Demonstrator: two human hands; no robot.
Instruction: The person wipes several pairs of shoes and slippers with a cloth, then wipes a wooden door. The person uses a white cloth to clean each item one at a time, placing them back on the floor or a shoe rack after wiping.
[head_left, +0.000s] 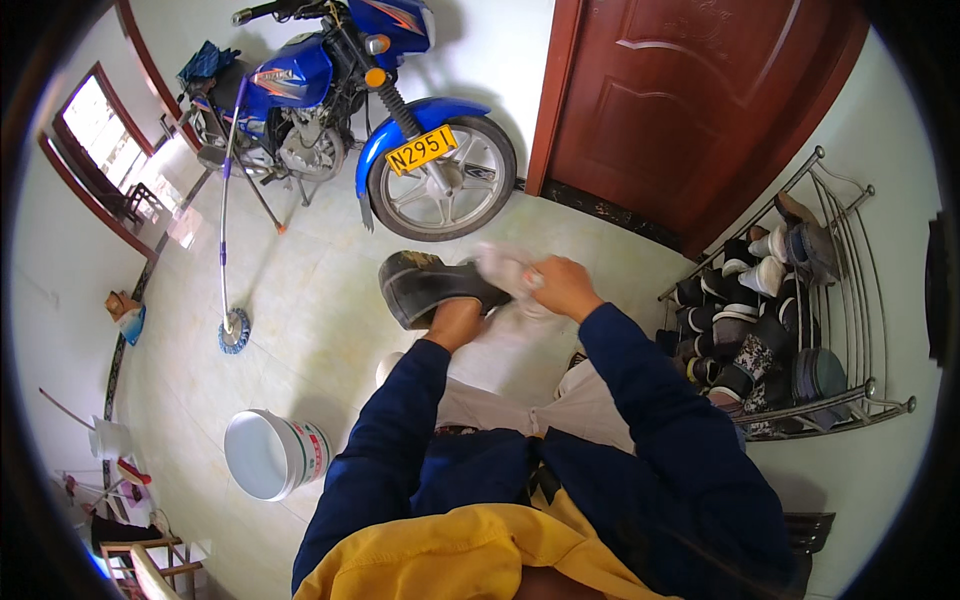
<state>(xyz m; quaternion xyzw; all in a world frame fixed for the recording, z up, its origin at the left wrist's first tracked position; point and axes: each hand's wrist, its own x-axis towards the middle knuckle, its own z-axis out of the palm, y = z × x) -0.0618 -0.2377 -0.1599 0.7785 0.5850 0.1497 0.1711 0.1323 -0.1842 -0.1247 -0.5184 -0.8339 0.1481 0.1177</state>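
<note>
A black shoe, light brown marks on its upper edge, is held up in front of my lap. My left hand reaches into its opening and grips it from inside, so the fingers are mostly hidden. A pale cloth, blurred by motion, is bunched in my right hand against the end of the shoe nearer that hand. Below both hands are my light trousers.
A white bucket stands on the tiled floor to the left. Past it a mop leans on a blue motorcycle. A metal shoe rack full of shoes is at the right, beside a red-brown door.
</note>
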